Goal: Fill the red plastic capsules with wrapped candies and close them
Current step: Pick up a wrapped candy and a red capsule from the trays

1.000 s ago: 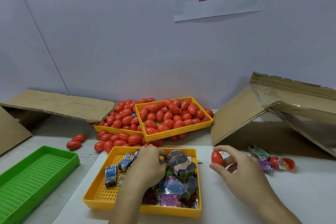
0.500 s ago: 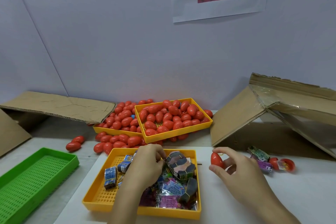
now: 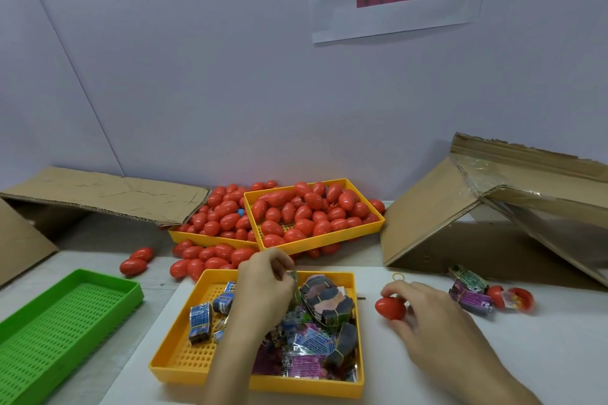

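The candy-picking step seems in hand: the left hand [image 3: 263,286] pinches a green wrapped candy [image 3: 293,278] over the yellow tray [image 3: 184,362], the right hand [image 3: 424,316] grips a red capsule [image 3: 390,307] above the bench [image 3: 543,355], which likely must be opened next.

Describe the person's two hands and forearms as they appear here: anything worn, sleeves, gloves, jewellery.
Both are bare. The left hand and right hand wear no gloves, and no rings or bracelets show. Both forearms run bare to the bottom edge of the frame, with no sleeve, watch or strap in view.
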`<state>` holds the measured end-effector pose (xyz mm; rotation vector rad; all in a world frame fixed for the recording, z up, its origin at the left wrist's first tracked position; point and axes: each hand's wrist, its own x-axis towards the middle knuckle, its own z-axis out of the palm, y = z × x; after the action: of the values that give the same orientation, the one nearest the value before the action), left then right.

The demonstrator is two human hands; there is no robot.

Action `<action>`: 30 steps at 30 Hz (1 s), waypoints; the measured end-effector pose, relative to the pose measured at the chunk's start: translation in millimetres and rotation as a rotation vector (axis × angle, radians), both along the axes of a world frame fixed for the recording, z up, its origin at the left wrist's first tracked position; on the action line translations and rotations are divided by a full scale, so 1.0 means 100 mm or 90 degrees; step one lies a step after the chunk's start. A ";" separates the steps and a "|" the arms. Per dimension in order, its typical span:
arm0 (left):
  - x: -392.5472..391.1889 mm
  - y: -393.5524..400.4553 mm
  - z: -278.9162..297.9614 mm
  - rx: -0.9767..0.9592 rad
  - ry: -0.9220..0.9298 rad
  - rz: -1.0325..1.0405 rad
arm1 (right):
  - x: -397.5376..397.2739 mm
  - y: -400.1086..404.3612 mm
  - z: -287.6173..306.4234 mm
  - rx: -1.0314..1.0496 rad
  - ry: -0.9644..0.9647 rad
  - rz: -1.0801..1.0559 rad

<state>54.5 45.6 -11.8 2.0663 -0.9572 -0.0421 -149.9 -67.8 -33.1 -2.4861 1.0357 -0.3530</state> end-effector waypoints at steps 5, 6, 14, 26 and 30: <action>-0.02 0.01 0.12 -0.175 0.064 0.077 | -0.01 -0.01 -0.04 -0.012 -0.008 0.057; -0.03 0.01 0.13 -0.199 0.104 0.068 | -0.01 0.00 -0.04 -0.012 -0.014 0.065; -0.41 -0.14 0.15 -0.258 0.439 -0.096 | 0.02 0.03 0.04 0.006 -0.104 0.060; -0.72 -0.25 0.09 -0.204 0.364 -0.243 | 0.02 0.08 0.17 0.244 -0.467 0.020; -0.72 -0.26 0.08 -0.181 0.355 -0.263 | 0.03 0.07 0.16 0.265 -0.465 0.011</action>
<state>-17.5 20.0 -3.4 1.4508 -0.9487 -0.6286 -146.7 -60.9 -16.7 -1.7651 0.6838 -0.8593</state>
